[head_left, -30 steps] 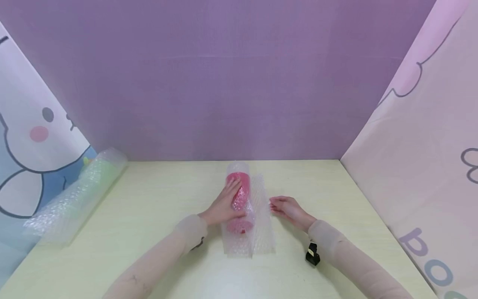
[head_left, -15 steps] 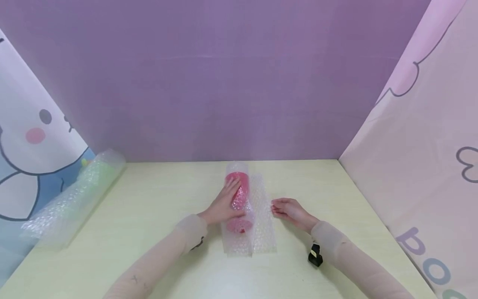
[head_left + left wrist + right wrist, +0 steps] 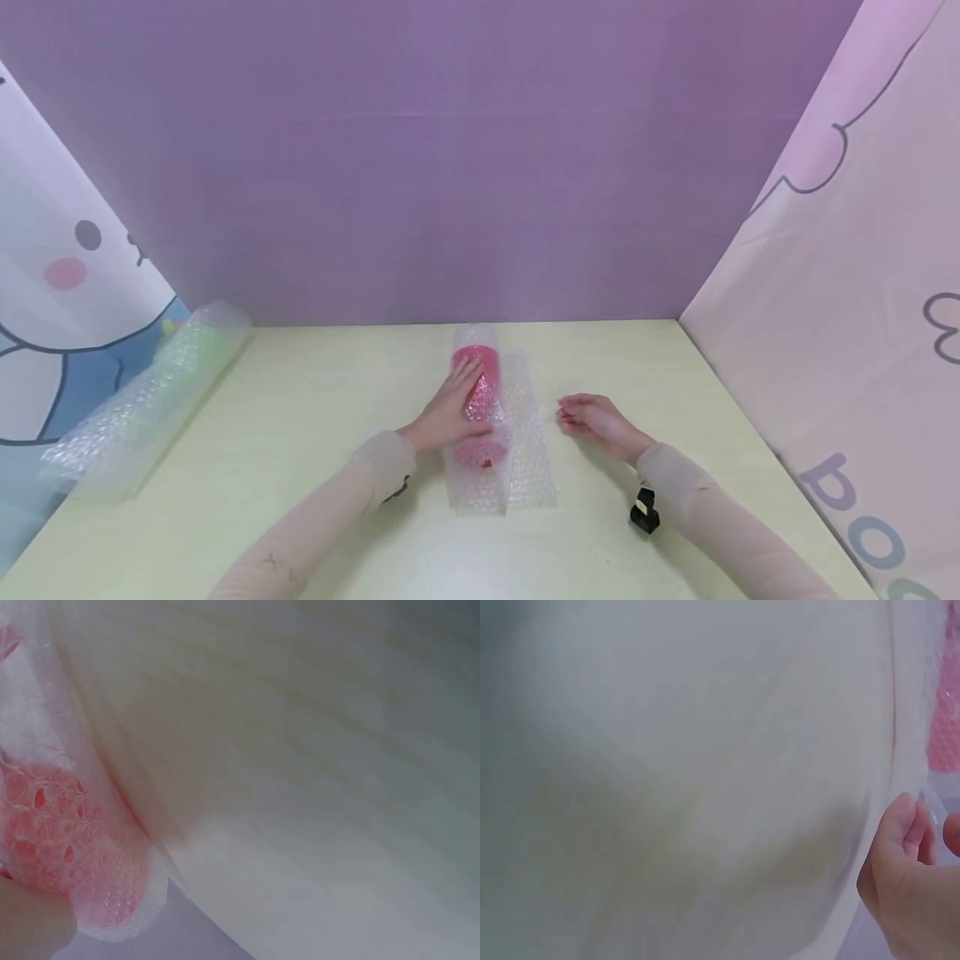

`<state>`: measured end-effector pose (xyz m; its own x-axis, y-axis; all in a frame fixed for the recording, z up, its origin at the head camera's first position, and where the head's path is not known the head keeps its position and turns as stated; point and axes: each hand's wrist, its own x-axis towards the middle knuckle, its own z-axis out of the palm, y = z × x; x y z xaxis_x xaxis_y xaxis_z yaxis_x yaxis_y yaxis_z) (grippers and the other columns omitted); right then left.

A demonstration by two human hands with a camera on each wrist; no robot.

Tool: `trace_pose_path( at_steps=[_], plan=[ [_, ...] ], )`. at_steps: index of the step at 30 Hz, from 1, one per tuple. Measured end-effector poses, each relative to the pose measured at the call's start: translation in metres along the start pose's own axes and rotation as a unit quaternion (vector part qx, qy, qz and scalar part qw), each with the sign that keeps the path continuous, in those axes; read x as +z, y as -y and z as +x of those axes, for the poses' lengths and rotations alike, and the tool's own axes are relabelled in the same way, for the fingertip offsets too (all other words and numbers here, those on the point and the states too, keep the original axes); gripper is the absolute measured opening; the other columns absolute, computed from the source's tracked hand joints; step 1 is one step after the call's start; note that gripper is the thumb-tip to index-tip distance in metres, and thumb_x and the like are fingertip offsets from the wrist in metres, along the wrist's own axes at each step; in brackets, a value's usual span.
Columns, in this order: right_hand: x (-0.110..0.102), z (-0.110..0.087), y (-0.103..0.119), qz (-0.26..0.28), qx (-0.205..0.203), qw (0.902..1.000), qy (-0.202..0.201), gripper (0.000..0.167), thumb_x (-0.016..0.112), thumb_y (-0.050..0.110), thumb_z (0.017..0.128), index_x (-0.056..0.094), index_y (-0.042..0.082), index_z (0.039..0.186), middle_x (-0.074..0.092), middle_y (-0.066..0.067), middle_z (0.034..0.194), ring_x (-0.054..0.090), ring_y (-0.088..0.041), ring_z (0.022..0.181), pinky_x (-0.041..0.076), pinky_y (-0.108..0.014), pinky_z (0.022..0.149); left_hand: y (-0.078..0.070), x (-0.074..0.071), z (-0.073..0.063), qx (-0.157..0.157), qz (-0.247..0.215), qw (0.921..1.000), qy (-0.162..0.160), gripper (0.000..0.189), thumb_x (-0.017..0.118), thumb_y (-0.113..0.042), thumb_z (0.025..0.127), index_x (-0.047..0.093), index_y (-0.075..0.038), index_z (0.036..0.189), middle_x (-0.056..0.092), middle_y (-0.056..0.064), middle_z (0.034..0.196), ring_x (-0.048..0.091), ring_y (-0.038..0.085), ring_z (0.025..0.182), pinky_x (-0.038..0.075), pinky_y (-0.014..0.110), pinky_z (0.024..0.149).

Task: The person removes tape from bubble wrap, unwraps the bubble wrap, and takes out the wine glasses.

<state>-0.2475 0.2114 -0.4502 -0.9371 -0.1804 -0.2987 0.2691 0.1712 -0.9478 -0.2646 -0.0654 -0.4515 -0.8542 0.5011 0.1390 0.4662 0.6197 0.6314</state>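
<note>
A pink cylinder (image 3: pixel 486 404), rolled in clear bubble wrap (image 3: pixel 527 454), lies lengthwise near the middle of the table. One end of the wrap extends flat along its right side. My left hand (image 3: pixel 450 412) rests over the cylinder, fingers spread across its upper part and thumb lower down; in the left wrist view, the pink cylinder (image 3: pixel 75 840) shows through the bubbles beside a digit. Just right of the flat wrap, my right hand (image 3: pixel 600 425) has its fingers loosely bent. In the right wrist view, a gap shows between that hand's digits near the wrap edge.
On the left side of the table lies a long bubble-wrapped green item (image 3: pixel 168 375) against the cartoon-printed panel (image 3: pixel 97 292). A purple wall (image 3: pixel 450 167) stands behind the table (image 3: pixel 315 367), and a pale pink panel (image 3: pixel 840 333) borders the right side.
My right hand has drawn a short way to the right, off the edge of the flat bubble wrap. The left hand has stayed on the cylinder.
</note>
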Motion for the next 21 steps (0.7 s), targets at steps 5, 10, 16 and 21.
trace_pose_path(
  at_steps=[5, 10, 16, 21],
  plan=[
    [-0.011, -0.001, 0.01, -0.038, -0.016, 0.9989, -0.02, 0.039, 0.043, 0.007, 0.095, 0.04, -0.015, 0.127, 0.049, -0.029, 0.123, 0.056, -0.026, 0.106, 0.05, -0.029, 0.092, 0.0, 0.0, 0.0, 0.0, -0.005, 1.0, 0.001, 0.102, 0.075, -0.036, 0.072, 0.011, -0.013, 0.148, -0.001, -0.004, 0.155, -0.007, 0.016, 0.142, 0.007, 0.043, 0.116],
    [-0.015, 0.0, 0.03, -0.085, -0.05, 0.9929, -0.066, 0.038, 0.046, 0.005, 0.093, 0.043, -0.013, 0.126, 0.045, -0.032, 0.129, 0.049, -0.038, 0.116, 0.049, -0.033, 0.095, 0.0, 0.0, 0.0, -0.001, -0.004, 1.0, 0.002, 0.103, 0.075, -0.037, 0.072, 0.011, -0.013, 0.148, 0.0, -0.004, 0.155, -0.007, 0.016, 0.142, 0.007, 0.042, 0.115],
    [0.005, 0.003, 0.054, -0.185, -0.126, 0.9714, -0.079, 0.033, 0.056, 0.007, 0.088, 0.055, -0.006, 0.118, 0.058, -0.025, 0.118, 0.058, -0.032, 0.106, 0.05, -0.037, 0.091, 0.0, 0.001, 0.002, 0.004, -0.001, 1.0, 0.0, 0.102, 0.075, -0.037, 0.072, 0.011, -0.012, 0.148, 0.0, -0.003, 0.155, -0.006, 0.017, 0.142, 0.007, 0.043, 0.116],
    [0.035, 0.011, 0.055, -0.223, -0.163, 0.9602, -0.039, 0.032, 0.061, 0.0, 0.083, 0.057, -0.006, 0.114, 0.059, -0.026, 0.115, 0.059, -0.033, 0.105, 0.053, -0.033, 0.086, 0.002, 0.003, 0.004, 0.002, 0.008, 1.0, 0.002, 0.102, 0.074, -0.04, 0.073, 0.01, -0.014, 0.148, 0.0, -0.003, 0.155, -0.007, 0.017, 0.142, 0.007, 0.043, 0.116]
  ],
)
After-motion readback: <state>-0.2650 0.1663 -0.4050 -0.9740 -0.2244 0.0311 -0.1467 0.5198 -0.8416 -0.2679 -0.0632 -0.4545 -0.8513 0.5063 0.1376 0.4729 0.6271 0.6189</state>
